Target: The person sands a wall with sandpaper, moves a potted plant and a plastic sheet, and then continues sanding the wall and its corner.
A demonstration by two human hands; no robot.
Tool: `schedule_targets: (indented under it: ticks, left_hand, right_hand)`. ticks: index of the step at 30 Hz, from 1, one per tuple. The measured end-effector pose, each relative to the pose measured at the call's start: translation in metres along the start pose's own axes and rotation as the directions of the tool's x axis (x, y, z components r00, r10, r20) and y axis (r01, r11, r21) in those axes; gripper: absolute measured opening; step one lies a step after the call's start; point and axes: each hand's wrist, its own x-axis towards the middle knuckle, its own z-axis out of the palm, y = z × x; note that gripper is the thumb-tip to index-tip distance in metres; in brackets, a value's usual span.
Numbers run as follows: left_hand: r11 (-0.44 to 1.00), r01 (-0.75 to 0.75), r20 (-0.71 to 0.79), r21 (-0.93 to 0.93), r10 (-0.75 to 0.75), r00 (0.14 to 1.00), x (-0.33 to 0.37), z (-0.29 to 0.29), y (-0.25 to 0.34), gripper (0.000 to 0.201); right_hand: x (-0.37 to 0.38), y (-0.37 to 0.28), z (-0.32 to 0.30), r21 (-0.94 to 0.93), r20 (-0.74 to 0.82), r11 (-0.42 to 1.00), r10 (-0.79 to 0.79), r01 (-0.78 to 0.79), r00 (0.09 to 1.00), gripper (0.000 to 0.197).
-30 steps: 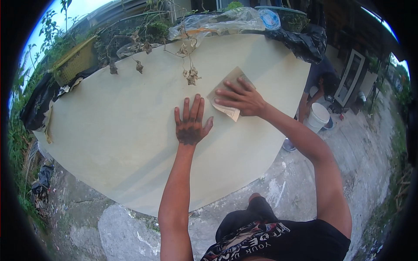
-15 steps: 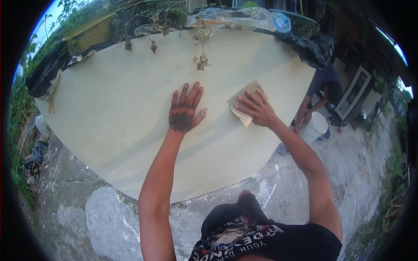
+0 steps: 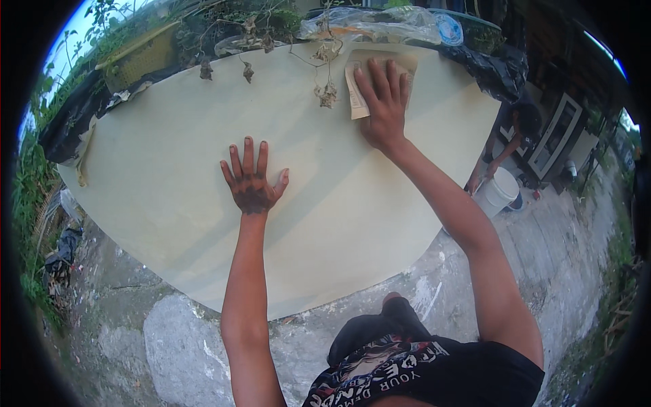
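A broad, smooth, cream-coloured panel (image 3: 325, 217) spreads before us in daylight.
On it we see a bare left hand (image 3: 252, 188), palm down with fingers spread, and, near the far edge, a thin, beige sheet of paper (image 3: 357, 100) beneath a bare right hand (image 3: 385, 102). Faint grey shadows slant across the surface; a torn, tan strip (image 3: 84, 154) overlaps its left corner.

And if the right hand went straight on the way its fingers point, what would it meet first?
Most likely the right hand, lying on the tan paper, would meet the clear plastic at the far edge of the pale board, though depth there is unclear.
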Motion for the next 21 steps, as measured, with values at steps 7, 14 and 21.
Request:
schedule_targets:
  ticks: [7,14,21]
  left_hand:
    - [1.000,0.013,-0.017,-0.024,-0.013,1.000,-0.001,0.001,-0.004,0.071]
    - [1.000,-0.004,-0.032,-0.016,0.003,0.999,0.000,0.004,0.001,0.069]
    - [1.000,-0.013,-0.063,0.000,0.013,0.998,0.005,0.004,0.008,0.069]
  right_hand:
    - [-0.056,0.023,-0.017,-0.057,0.416,0.932,-0.304,0.358,0.857,0.059]
    - [-0.124,0.038,-0.025,-0.156,0.295,0.987,0.014,0.034,0.955,0.069]
    - [-0.087,0.081,-0.048,-0.167,0.042,0.968,0.198,-0.188,0.979,0.079]
